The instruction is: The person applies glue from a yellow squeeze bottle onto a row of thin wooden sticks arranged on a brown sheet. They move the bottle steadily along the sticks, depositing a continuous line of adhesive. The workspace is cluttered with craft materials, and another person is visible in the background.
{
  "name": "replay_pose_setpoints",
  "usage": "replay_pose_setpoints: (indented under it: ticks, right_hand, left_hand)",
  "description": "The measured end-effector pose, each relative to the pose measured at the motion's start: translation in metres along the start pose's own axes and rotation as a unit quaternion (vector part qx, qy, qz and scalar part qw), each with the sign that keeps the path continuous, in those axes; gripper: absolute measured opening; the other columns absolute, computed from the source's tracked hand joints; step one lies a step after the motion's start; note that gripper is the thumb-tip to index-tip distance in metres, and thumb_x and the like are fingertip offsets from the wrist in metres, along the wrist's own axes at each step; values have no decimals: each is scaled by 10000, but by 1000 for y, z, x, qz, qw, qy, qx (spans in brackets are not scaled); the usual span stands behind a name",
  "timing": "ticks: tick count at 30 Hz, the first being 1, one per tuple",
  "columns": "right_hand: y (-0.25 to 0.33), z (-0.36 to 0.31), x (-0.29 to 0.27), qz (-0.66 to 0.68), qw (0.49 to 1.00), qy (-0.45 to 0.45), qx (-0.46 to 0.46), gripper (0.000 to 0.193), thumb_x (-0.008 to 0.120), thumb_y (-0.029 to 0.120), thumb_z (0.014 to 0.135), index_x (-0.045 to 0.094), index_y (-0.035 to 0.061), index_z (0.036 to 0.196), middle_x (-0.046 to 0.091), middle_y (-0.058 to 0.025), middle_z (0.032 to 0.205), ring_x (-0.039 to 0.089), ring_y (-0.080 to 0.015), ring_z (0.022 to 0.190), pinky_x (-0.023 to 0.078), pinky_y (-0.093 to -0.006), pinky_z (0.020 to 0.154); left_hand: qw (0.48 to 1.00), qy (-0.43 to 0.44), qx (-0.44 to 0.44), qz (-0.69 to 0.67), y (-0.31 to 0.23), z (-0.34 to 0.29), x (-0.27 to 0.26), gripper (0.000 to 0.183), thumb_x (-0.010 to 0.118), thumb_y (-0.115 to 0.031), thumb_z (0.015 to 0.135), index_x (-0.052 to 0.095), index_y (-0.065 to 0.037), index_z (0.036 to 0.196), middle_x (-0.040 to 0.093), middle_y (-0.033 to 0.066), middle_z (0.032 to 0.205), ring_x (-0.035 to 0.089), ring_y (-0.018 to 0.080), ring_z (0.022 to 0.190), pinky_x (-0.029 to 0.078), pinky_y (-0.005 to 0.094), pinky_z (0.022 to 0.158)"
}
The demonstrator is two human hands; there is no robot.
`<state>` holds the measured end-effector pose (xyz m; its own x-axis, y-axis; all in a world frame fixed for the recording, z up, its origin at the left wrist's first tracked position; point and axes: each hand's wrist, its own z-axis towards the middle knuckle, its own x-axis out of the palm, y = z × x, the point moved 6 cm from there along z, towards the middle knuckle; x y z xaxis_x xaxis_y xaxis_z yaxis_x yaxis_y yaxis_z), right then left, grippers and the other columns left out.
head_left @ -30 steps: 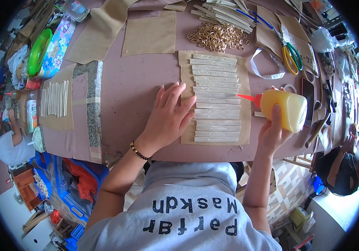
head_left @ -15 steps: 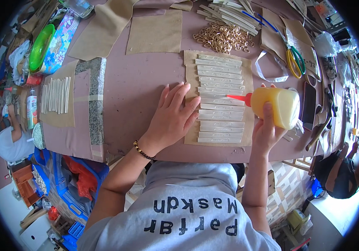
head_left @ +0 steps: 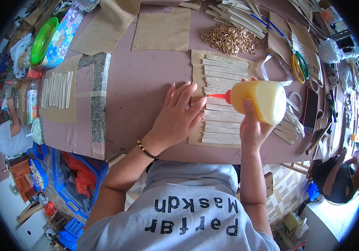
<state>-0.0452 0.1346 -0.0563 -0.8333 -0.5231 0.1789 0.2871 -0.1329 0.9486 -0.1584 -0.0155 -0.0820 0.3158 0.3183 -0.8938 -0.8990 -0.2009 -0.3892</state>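
My right hand [head_left: 255, 129] is wrapped round a squeeze bottle [head_left: 267, 100] of yellowish liquid, tilted on its side. Its red nozzle [head_left: 220, 96] points left, with the tip at the left ends of pale flat strips [head_left: 225, 125]. The strips lie side by side in a column on a tan sheet [head_left: 197, 69]; several carry glossy, clear streaks. My left hand [head_left: 178, 113] lies open, palm down, fingers apart, at the sheet's left edge, its index fingertip close to the nozzle tip. The bottle and right hand cover the right ends of the middle strips.
Gold-coloured metal links [head_left: 231, 39] are heaped beyond the sheet. Scissors [head_left: 298, 67] and a phone [head_left: 310, 109] lie to the right, beside loose strips [head_left: 289, 127]. At left, more strips [head_left: 57, 90] rest on a tan piece. Other people sit at far left and far right.
My right hand has carried the bottle leftward, so the nozzle tip has moved along the strips to their left ends. My left hand stays at the sheet's edge. The view has shifted slightly.
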Motion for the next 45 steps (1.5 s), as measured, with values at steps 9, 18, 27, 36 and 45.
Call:
replay_pose_setpoints:
  ticks: [9, 18, 27, 36, 45]
  right_hand:
    - [6, 0, 4, -25, 1000, 16, -9, 462, 737, 60, 828, 535, -50, 1229, 635, -164, 1200, 611, -236, 1105, 472, -381, 979]
    - [12, 1, 0, -51, 998, 19, -28, 460, 740, 50, 823, 538, -52, 1223, 643, -157, 1186, 622, -230, 1091, 484, -378, 969]
    - [11, 0, 6, -56, 998, 23, -37, 463, 742, 29, 814, 543, -54, 1223, 639, -164, 1197, 621, -235, 1099, 481, -385, 974]
    - [12, 0, -14, -59, 998, 0, -32, 484, 753, 36, 805, 541, -46, 1232, 649, -148, 1185, 625, -222, 1098, 476, -373, 981]
    - [18, 2, -25, -91, 995, -20, -37, 507, 773, 52, 795, 541, -33, 1238, 654, -139, 1175, 622, -214, 1087, 479, -366, 971]
  left_hand:
    - [1000, -3, 2, -7, 1, -1, 1, 398, 586, -270, 921, 517, -103, 1276, 384, 193, 1375, 373, 371, 1317, 287, 575, 1094]
    - [1000, -6, 4, -6, 1, 0, 0, 397, 588, -266, 922, 519, -94, 1273, 383, 190, 1367, 376, 367, 1311, 288, 568, 1095]
    - [1000, -5, 7, 1, 0, 0, 0, 395, 591, -263, 919, 522, -94, 1270, 390, 187, 1356, 382, 365, 1304, 294, 567, 1091]
    - [1000, -3, 5, 1, 1, 0, 0, 390, 587, -255, 921, 523, -102, 1273, 395, 177, 1352, 380, 358, 1311, 294, 564, 1093]
    - [1000, -6, 9, -1, 1, 0, 2, 394, 596, -259, 918, 529, -103, 1273, 393, 173, 1353, 381, 356, 1306, 292, 563, 1094]
